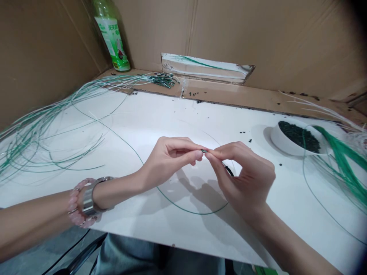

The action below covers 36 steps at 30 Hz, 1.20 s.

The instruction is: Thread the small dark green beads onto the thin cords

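Head view, left to right: loose green and white strands (24, 133) spread over the desk (160, 118); next, the left hand (172, 154) pinches a tiny dark green piece (203, 151) between thumb and forefinger, and the right hand (246, 172) appears to pinch it from the other side, a green strand (197, 213) curving below. Farther right is a white bowl (282, 145) of dark bits (299, 135) beside a green bundle (346, 168). Work this fine calls for a light fingertip grip, steady wrists and the piece in plain sight
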{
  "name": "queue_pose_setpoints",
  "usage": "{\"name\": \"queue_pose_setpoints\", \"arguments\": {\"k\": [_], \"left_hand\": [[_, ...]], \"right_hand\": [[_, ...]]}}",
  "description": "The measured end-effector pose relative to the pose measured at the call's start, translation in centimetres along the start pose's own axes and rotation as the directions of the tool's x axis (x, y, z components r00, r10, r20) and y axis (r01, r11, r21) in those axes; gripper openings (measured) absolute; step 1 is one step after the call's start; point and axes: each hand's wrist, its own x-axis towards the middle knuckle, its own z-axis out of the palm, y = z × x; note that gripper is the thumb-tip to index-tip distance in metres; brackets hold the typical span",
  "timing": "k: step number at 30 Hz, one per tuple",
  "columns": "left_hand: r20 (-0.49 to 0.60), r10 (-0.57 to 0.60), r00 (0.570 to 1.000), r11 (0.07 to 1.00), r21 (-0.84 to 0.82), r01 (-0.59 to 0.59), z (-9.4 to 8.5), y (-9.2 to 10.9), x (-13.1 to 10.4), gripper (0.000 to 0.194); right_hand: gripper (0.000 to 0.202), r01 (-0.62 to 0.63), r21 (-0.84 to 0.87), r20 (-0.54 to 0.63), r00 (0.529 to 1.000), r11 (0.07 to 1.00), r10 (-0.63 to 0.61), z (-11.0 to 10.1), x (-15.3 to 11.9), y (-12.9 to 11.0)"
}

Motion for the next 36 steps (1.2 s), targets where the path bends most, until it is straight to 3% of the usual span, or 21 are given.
{"name": "queue_pose_setpoints", "arguments": {"k": [11,19,28,36], "left_hand": [[-0.022,0.067,0.998,0.997,0.05,-0.066,0.01,-0.29,0.08,0.015],[-0.063,0.035,0.997,0.999,0.018,-0.034,-0.19,-0.3,0.23,0.004],[-0.042,0.108,0.993,0.994,0.022,-0.107,-0.19,-0.41,0.09,0.004],[0.004,0.161,0.987,0.984,0.076,-0.161,-0.1,-0.24,0.02,0.01]], "right_hand": [[0.015,-0.034,0.028,0.038,0.999,0.999,0.033,0.16,-0.07,0.17],[0.015,-0.069,0.037,0.046,0.997,0.997,0.067,0.2,-0.21,0.1],[0.012,-0.144,0.102,0.071,0.988,0.984,0.137,0.0,-0.33,0.15],[0.012,-0.133,0.117,0.032,0.991,0.984,0.13,0.06,-0.31,0.32]]}}
